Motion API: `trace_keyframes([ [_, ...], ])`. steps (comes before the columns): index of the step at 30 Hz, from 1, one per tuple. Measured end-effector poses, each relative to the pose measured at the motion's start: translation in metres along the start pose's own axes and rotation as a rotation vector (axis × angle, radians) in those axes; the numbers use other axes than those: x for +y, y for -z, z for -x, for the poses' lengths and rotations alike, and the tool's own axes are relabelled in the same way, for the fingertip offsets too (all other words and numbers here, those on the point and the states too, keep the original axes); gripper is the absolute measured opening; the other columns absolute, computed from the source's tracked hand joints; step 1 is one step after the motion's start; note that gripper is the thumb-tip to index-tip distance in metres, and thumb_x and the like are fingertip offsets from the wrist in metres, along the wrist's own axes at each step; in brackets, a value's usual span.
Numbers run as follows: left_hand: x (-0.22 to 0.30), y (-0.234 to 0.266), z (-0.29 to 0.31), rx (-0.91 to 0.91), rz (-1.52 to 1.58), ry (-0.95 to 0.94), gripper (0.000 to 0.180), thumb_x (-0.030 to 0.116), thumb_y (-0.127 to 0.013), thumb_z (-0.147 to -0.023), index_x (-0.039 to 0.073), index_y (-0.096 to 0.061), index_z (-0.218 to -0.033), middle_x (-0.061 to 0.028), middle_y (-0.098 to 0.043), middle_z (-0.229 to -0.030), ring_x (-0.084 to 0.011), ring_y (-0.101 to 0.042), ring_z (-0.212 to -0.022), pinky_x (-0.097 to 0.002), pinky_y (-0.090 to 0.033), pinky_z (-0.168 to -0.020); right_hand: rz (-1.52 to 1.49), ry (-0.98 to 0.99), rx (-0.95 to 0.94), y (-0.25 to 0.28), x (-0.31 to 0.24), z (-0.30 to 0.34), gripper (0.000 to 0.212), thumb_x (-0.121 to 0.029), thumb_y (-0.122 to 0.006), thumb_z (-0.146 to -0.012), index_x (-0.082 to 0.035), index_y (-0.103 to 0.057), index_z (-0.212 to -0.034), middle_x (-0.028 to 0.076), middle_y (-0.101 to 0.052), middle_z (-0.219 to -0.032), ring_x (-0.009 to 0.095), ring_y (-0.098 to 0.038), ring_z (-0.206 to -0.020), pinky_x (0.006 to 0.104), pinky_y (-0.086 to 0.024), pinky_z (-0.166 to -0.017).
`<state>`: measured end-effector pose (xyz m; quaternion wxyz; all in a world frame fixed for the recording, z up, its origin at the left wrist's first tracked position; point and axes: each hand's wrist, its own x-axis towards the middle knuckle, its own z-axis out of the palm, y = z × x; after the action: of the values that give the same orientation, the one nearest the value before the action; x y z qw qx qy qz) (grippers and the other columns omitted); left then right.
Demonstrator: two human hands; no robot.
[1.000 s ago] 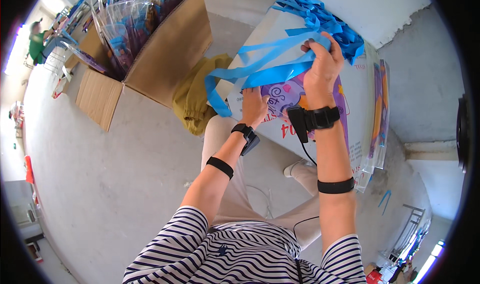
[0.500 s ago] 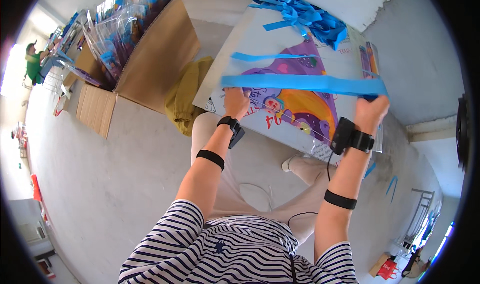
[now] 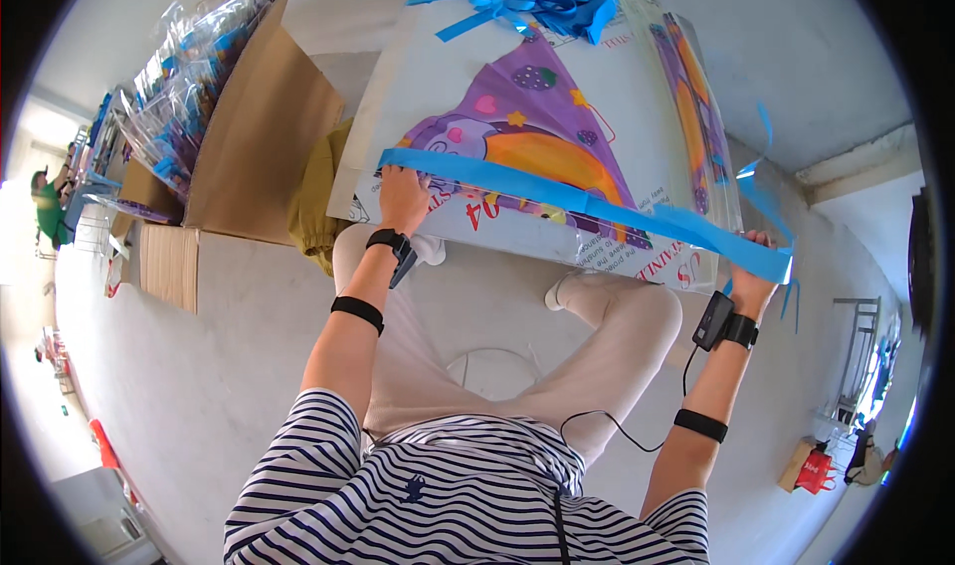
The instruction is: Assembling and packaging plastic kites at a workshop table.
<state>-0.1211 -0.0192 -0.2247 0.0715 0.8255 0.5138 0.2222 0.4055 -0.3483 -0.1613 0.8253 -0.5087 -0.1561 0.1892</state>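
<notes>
A wide blue ribbon [image 3: 587, 205] stretches tight across the near part of a white printed carton, sloping down to the right. My left hand [image 3: 405, 197] is closed on its left end, fingers curled under the strip. My right hand [image 3: 754, 272] grips the other end beyond the carton's right edge, where the ribbon folds over the fingers. Loose blue tails [image 3: 764, 202] flutter beside that hand. Beneath the ribbon lies a purple and orange kite-like printed sheet [image 3: 542, 97], flat on the white carton [image 3: 398, 78].
A heap of blue ribbons [image 3: 527, 3] lies on the carton's far side, with narrow purple-orange packs [image 3: 686, 107] at its right. To the left stands an open cardboard box [image 3: 264, 127] full of clear-wrapped packages [image 3: 189, 78], beside olive cloth [image 3: 323, 197]. A person in green [image 3: 48, 212] is far left.
My right hand has pulled the ribbon outward to the right and nearer to me, and its loose part has swung to the right. My view has shifted too.
</notes>
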Motion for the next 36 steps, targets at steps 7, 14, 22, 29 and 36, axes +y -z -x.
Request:
trace_keyframes([
  [7, 0.002, 0.025, 0.000, -0.186, 0.086, 0.012, 0.030, 0.008, -0.064, -0.086, -0.004, -0.061, -0.113, -0.0244, -0.060, -0.115, -0.0439, -0.052, -0.113, -0.0499, -0.043, -0.097, 0.247, -0.017, 0.199, 0.000, 0.031, 0.004, 0.027, -0.025, -0.050, -0.101, 0.001, -0.058, -0.105, 0.011, -0.068, -0.098, 0.027, -0.065, -0.093, 0.0523, -0.044, -0.105],
  [14, -0.012, 0.047, 0.004, -0.143, 0.326, -0.039, 0.016, 0.004, -0.061, -0.081, 0.000, -0.071, -0.094, -0.0167, -0.068, -0.098, -0.0370, -0.064, -0.091, -0.0445, -0.052, -0.080, -0.542, -0.450, 0.379, -0.035, 0.016, 0.004, 0.018, -0.021, -0.051, -0.096, -0.003, -0.057, -0.096, 0.010, -0.063, -0.090, 0.027, -0.061, -0.090, 0.0549, -0.039, -0.106],
  [22, 0.088, 0.059, 0.029, -0.084, 0.371, -0.179, 0.025, 0.003, -0.074, -0.073, 0.002, -0.068, -0.097, -0.0141, -0.067, -0.101, -0.0345, -0.063, -0.093, -0.0431, -0.050, -0.078, -0.564, -0.420, 0.363, -0.039, 0.015, -0.011, 0.028, -0.028, -0.045, -0.099, -0.003, -0.056, -0.101, 0.010, -0.067, -0.093, 0.028, -0.063, -0.095, 0.0554, -0.037, -0.106],
  [29, 0.122, 0.019, 0.011, 0.050, 0.231, -0.338, 0.056, 0.012, -0.082, -0.066, 0.006, -0.060, -0.117, -0.0125, -0.059, -0.117, -0.0321, -0.056, -0.108, -0.0437, -0.045, -0.086, -0.567, -0.412, 0.113, -0.030, 0.005, -0.039, 0.032, -0.026, -0.046, -0.097, 0.002, -0.061, -0.094, 0.013, -0.065, -0.092, 0.030, -0.062, -0.093, 0.0540, -0.034, -0.108],
  [36, 0.098, 0.012, 0.009, 0.021, 0.154, -0.419, 0.048, 0.014, -0.079, -0.066, 0.010, -0.064, -0.111, -0.0098, -0.060, -0.112, -0.0309, -0.056, -0.106, -0.0432, -0.044, -0.083, -0.563, -0.452, 0.173, -0.029, -0.011, -0.036, 0.027, -0.025, -0.050, -0.097, -0.002, -0.053, -0.083, 0.009, -0.055, -0.080, 0.024, -0.057, -0.080, 0.0492, -0.038, -0.099],
])
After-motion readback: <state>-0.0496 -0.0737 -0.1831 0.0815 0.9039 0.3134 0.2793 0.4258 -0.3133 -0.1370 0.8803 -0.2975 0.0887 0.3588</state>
